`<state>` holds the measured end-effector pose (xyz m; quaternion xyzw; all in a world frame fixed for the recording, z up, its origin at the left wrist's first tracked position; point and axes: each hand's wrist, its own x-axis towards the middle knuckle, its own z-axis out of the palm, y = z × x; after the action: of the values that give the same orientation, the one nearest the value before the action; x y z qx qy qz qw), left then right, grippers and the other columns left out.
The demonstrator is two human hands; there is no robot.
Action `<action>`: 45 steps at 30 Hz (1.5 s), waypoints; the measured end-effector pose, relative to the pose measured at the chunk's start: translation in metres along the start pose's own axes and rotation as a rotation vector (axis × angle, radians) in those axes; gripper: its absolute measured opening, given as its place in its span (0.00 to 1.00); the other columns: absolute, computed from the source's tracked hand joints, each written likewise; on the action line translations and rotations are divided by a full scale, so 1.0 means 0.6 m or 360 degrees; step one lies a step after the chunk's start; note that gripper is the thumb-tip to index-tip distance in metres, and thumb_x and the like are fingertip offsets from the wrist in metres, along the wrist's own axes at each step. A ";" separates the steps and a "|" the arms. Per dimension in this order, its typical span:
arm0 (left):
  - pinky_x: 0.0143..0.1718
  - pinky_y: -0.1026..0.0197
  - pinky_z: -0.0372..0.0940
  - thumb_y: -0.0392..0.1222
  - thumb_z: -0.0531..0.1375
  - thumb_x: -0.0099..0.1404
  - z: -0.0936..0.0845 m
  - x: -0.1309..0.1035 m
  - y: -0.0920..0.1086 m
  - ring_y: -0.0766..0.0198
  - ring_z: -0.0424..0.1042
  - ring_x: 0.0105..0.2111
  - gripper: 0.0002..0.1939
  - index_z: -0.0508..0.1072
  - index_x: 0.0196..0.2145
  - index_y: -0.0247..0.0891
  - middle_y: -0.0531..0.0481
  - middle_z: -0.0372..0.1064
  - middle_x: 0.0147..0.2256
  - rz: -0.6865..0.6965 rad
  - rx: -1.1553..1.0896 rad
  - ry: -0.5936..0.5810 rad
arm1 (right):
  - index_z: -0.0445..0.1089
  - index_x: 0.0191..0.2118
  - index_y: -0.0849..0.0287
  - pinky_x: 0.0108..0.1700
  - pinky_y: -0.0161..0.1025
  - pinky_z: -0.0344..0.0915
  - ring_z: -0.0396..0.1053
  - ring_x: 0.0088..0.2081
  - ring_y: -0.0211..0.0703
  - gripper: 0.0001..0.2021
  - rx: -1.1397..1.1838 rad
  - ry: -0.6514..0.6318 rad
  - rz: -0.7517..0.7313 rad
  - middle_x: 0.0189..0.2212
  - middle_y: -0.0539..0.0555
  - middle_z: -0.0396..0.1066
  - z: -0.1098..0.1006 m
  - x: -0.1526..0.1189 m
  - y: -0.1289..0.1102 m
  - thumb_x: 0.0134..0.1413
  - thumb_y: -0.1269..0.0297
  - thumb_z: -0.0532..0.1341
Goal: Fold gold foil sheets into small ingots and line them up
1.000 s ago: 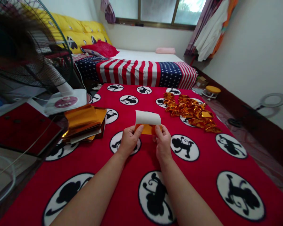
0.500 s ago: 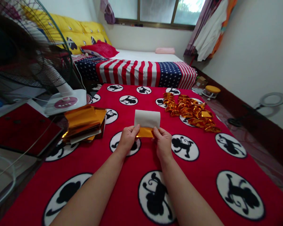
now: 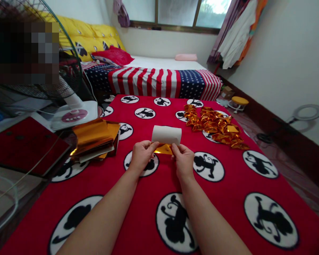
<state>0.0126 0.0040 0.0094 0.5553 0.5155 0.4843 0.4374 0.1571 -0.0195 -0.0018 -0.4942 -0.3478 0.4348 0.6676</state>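
Between my two hands is a sheet of gold foil paper (image 3: 166,134), its pale back curling upward and a folded gold strip facing me. My left hand (image 3: 143,154) pinches the strip's left end between thumb and fingers. At the right end, my right hand (image 3: 183,158) has the same kind of pinch. A stack of gold sheets (image 3: 93,138) lies to the left. Several folded gold foil pieces (image 3: 212,124) sit in rows at the right back, on the red cloth (image 3: 138,219) with monkey prints.
A fan's white base (image 3: 76,115) stands at the left, beside a dark red panel (image 3: 23,145) and a loose cable. Behind is a bed (image 3: 159,83) with a flag-pattern cover. On the right are a yellow stool (image 3: 240,100) and a ring-shaped stand (image 3: 307,112).
The gold strip has bent into a slanted crease, and the sheet's pale part curls more and sits slightly lower. My left hand has shifted a little, both hands still gripping the sheet.
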 end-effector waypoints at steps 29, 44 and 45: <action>0.19 0.68 0.59 0.56 0.65 0.53 -0.010 0.004 0.002 0.68 0.67 0.22 0.20 0.76 0.32 0.35 0.54 0.68 0.24 -0.0208 -0.0465 0.0022 | 0.72 0.26 0.61 0.29 0.32 0.60 0.62 0.26 0.36 0.16 -0.0048 -0.0101 -0.0176 0.23 0.47 0.67 -0.001 -0.003 -0.002 0.52 0.52 0.64; 0.26 0.67 0.60 0.45 0.66 0.53 -0.014 0.008 -0.008 0.69 0.66 0.22 0.09 0.76 0.26 0.35 0.55 0.68 0.21 -0.0183 -0.0800 -0.0038 | 0.78 0.29 0.58 0.35 0.36 0.67 0.72 0.31 0.42 0.06 0.0437 -0.0186 0.0060 0.27 0.48 0.76 -0.007 -0.002 -0.016 0.46 0.63 0.66; 0.26 0.67 0.60 0.45 0.67 0.53 -0.014 0.008 -0.008 0.69 0.67 0.23 0.09 0.76 0.26 0.35 0.55 0.69 0.21 -0.0183 -0.0801 -0.0029 | 0.77 0.28 0.58 0.34 0.36 0.67 0.72 0.30 0.42 0.05 0.0459 -0.0193 0.0095 0.25 0.48 0.76 -0.008 -0.001 -0.017 0.45 0.63 0.66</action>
<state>0.0036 0.0090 0.0060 0.4029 0.4055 0.5667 0.5933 0.1637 -0.0231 0.0067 -0.3762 -0.3066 0.5290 0.6962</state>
